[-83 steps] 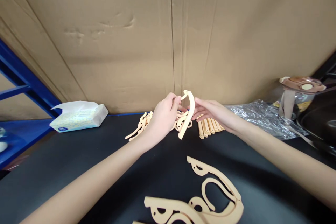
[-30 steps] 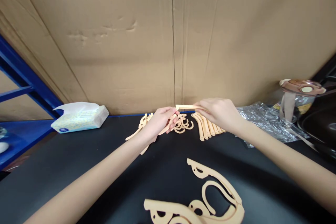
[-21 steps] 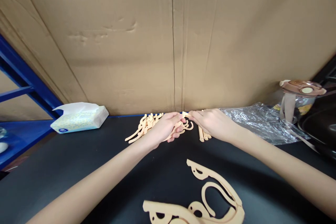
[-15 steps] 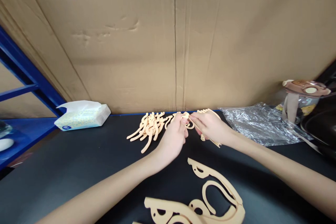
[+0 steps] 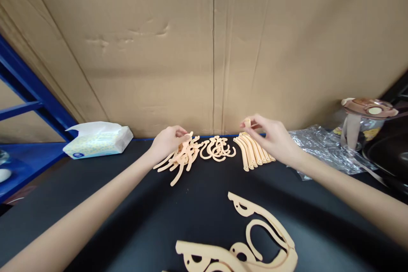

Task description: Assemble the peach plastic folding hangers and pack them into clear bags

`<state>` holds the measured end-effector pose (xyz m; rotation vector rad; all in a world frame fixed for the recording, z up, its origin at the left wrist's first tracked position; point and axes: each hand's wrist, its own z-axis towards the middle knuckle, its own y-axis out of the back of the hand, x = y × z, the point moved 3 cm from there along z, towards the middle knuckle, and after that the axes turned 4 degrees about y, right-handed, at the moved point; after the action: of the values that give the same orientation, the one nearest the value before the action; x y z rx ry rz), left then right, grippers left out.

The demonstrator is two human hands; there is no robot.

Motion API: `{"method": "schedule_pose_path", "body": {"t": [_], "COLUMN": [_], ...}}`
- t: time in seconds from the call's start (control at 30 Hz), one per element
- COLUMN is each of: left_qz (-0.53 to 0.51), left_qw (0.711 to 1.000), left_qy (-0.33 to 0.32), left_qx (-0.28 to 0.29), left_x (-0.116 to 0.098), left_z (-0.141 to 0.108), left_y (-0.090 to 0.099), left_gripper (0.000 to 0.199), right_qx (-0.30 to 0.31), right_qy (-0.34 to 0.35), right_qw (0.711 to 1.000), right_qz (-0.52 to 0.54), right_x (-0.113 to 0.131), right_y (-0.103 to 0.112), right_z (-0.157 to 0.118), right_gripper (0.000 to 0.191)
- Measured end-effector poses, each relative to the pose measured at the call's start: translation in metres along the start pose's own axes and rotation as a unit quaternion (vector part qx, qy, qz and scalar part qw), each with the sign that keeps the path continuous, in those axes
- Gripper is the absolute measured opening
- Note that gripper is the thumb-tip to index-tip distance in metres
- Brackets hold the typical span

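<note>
At the back of the black table, my left hand [image 5: 168, 142] is at a loose pile of curved beige plastic hanger arms [image 5: 179, 172]. Its thumb and fingers close on the upper end of one arm, partly hidden by the pile. My right hand [image 5: 272, 136] is raised at the back right, thumb and fingertips pinching a beige hanger arm [image 5: 247, 123], of which only the end shows. Below it, several similar arms [image 5: 253, 153] lie side by side in a row. Small curved hooks [image 5: 218, 149] lie heaped between the two groups.
Large beige hanger parts [image 5: 270, 216], some with hooks, lie at the table's near edge. A tissue pack [image 5: 98, 140] stands at the left, beside a blue metal frame [image 5: 35, 89]. Clear plastic wrap [image 5: 331, 148] and a lidded bottle [image 5: 366, 114] are at the right. A cardboard wall [image 5: 153, 59] closes the back.
My hands have moved apart from the middle, where they were together on a beige piece. The left went to the pile; the right rose over the row with a piece, uncovering the hooks.
</note>
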<state>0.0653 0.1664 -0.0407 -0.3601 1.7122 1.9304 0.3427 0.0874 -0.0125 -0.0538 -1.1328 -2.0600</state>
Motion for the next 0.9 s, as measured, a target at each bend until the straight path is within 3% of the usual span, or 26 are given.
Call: {"method": "schedule_pose_path", "body": {"t": [0.07,0.17,0.23,0.33,0.43,0.57,0.73,0.9], "left_qz": [0.027,0.052,0.073,0.083,0.094,0.099,0.045,-0.018], "left_qw": [0.999,0.994,0.985,0.943,0.911,0.898,0.885,0.904], "left_qy": [-0.008,-0.065,-0.150,-0.299,-0.365,-0.393,-0.414,-0.354], "left_qx": [-0.041,-0.075,-0.030,0.117,0.166,0.173,0.210,0.238], "left_x": [0.000,-0.021,-0.043,-0.072,-0.084,-0.087,-0.087,-0.086], "left_z": [-0.010,-0.034,-0.053,-0.084,-0.104,-0.107,-0.103,-0.100], "left_y": [-0.004,-0.012,-0.021,-0.041,-0.057,-0.068,-0.068,-0.067], "left_gripper": [0.025,0.021,0.017,0.021,0.031,0.025,0.021,0.018], "right_qx": [0.041,0.100,0.130,0.166,0.182,0.189,0.211,0.239], "right_qy": [0.054,0.154,0.187,0.190,0.157,0.123,0.101,0.073], "right_qw": [0.996,0.972,0.957,0.947,0.952,0.959,0.960,0.958], "right_qz": [-0.060,-0.146,-0.181,-0.199,-0.192,-0.171,-0.156,-0.140], "right_x": [-0.004,-0.015,-0.022,-0.026,-0.024,-0.022,-0.024,-0.025], "right_y": [-0.012,-0.032,-0.040,-0.044,-0.041,-0.036,-0.032,-0.033], "right_z": [-0.014,-0.032,-0.040,-0.044,-0.044,-0.044,-0.043,-0.037], "right_gripper": [0.020,0.028,0.030,0.032,0.031,0.032,0.037,0.032]}}
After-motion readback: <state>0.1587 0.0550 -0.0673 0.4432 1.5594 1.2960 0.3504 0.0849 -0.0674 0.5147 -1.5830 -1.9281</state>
